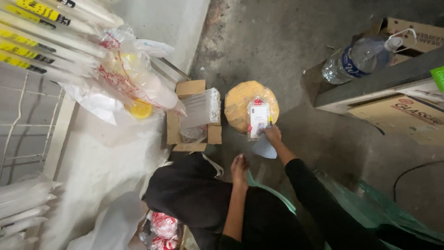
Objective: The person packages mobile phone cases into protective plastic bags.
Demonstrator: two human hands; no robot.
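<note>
Two hands work low over a concrete floor. At about twelve o'clock from the person's knees, the right hand (273, 134) reaches out and pinches the lower edge of a small clear packet (258, 117) with a white card and a red header, which lies on top of a round yellow bundle (240, 104) wrapped in plastic. A pale sheet (265, 148) sits just under that hand; whether the fingers also hold it is hard to tell. The left hand (239, 169) hangs at six o'clock from the bundle, fingers loosely together, holding nothing that shows.

Risks, as I judge them: the pinch is only at one edge, so the slick packet may slide off the domed bundle. At nine o'clock, the open cardboard box (194, 115) of clear sleeves stands near and could be knocked.
</note>
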